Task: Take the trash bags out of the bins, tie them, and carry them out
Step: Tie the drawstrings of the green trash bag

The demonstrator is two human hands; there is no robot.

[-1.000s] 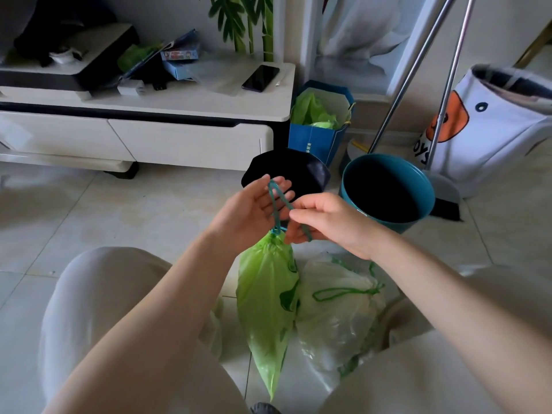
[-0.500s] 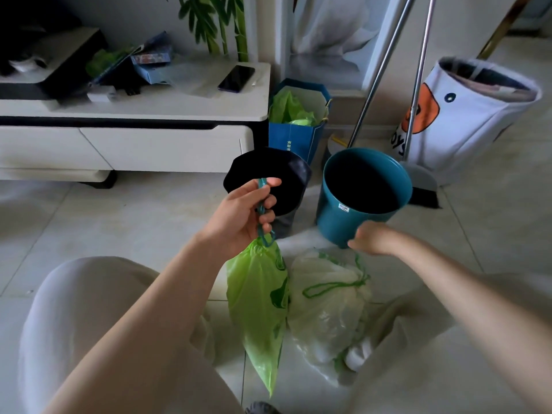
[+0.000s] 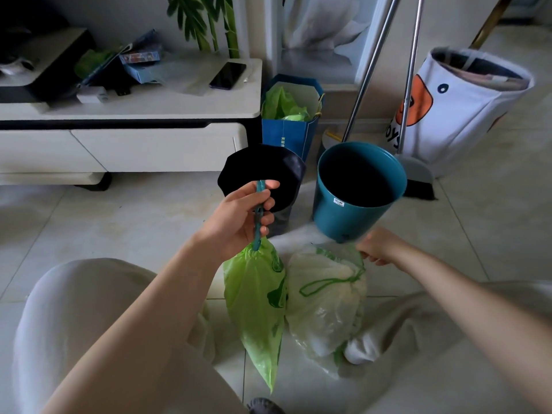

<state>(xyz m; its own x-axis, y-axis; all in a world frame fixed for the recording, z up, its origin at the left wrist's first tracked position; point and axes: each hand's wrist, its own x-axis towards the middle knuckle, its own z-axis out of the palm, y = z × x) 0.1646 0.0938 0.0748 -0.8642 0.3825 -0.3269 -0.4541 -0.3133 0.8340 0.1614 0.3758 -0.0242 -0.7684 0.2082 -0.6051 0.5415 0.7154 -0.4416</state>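
L hand (image 3: 239,219) grips teal drawstring (image 3: 259,210) of bright green bag (image 3: 257,300); bag hangs w/ neck cinched, above floor. R hand (image 3: 380,245) has fingers curled at top edge of pale bag (image 3: 325,309) lying on floor; exact pinch can't tell. Teal bin (image 3: 343,216) and black bin (image 3: 286,171) stand just behind.

L hand (image 3: 239,218) grips green bag (image 3: 257,297) drawstring | R hand (image 3: 379,246) – pale bag (image 3: 325,303)

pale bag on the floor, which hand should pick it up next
Right, probably. The right hand already sits at the pale bag's gathered top, by its drawstring, while the left hand is busy holding the green bag up by its cord.
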